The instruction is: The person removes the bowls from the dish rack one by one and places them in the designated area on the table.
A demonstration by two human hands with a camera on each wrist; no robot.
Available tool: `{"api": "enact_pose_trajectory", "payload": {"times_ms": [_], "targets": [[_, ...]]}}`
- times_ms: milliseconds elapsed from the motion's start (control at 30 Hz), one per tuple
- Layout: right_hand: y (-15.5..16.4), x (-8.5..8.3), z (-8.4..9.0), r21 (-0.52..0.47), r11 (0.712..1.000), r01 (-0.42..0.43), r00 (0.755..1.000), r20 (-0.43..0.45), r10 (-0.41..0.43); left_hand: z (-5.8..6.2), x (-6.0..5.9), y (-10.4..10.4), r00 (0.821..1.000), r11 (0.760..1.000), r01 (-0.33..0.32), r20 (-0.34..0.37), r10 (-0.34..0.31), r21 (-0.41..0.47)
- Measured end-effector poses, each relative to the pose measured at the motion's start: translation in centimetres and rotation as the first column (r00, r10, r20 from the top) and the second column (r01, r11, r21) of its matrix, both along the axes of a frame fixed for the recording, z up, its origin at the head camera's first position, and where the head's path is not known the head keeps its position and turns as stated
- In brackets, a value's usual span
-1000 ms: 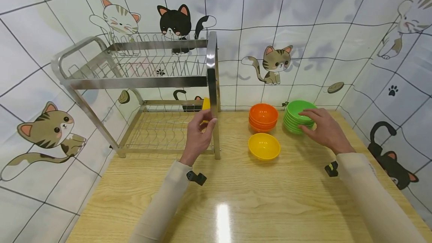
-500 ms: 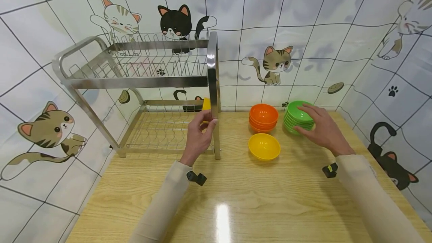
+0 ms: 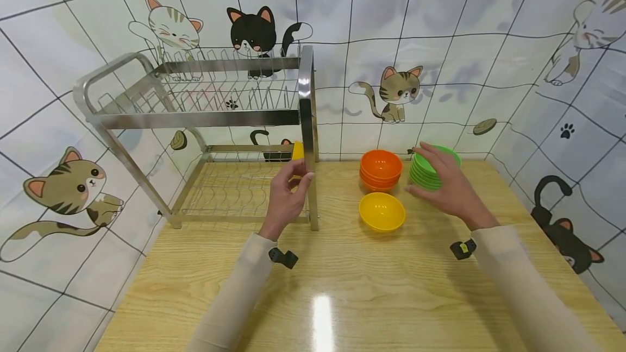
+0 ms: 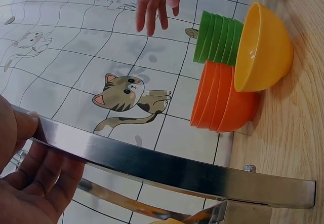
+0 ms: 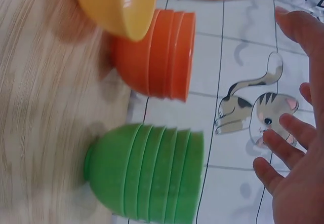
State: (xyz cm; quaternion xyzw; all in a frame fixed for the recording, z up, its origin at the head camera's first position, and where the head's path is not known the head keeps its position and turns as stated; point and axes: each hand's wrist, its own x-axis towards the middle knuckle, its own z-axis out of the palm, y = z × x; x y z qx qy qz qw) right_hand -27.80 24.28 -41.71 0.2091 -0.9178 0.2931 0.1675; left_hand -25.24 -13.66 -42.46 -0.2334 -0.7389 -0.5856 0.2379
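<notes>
My left hand (image 3: pixel 287 192) holds the right front post of a two-tier metal dish rack (image 3: pixel 200 119). In the left wrist view its thumb and fingers lie on opposite sides of that post (image 4: pixel 167 164). My right hand (image 3: pixel 447 192) hovers, fingers spread, in front of a stack of green bowls (image 3: pixel 425 177) and partly hides it in the head view. The right wrist view shows a gap between this hand and the green stack (image 5: pixel 152 173). Left of the green bowls stands a stack of orange bowls (image 3: pixel 380 170), with one yellow bowl (image 3: pixel 382 212) in front.
Something yellow (image 3: pixel 298 150) sits on the rack's lower tier, mostly hidden behind the post and left hand. A wooden table (image 3: pixel 371 287) bears everything. White tiled sheeting with cat pictures (image 3: pixel 401 91) rises close behind the bowls and along both sides.
My right hand has moved left across the green stack, its fingers spreading wider. The left hand stays on the rack post, and the bowls have not moved.
</notes>
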Motion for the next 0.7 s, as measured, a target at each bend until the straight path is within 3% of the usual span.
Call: {"api": "enact_pose_trajectory", "payload": {"times_ms": [467, 700], "targets": [[-5.8, 1.4, 1.4, -0.145, 0.979, -0.145, 0.988, 0.04, 0.152, 0.2, 0.0, -0.2, 0.999, 1.0, 0.007, 0.031, -0.007, -0.009], [-8.8, 2.1, 2.0, -0.267, 0.941, -0.21, 0.967, 0.088, 0.241, 0.7, 0.2, -0.7, 0.994, 0.998, 0.019, 0.105, -0.013, -0.057]]}}
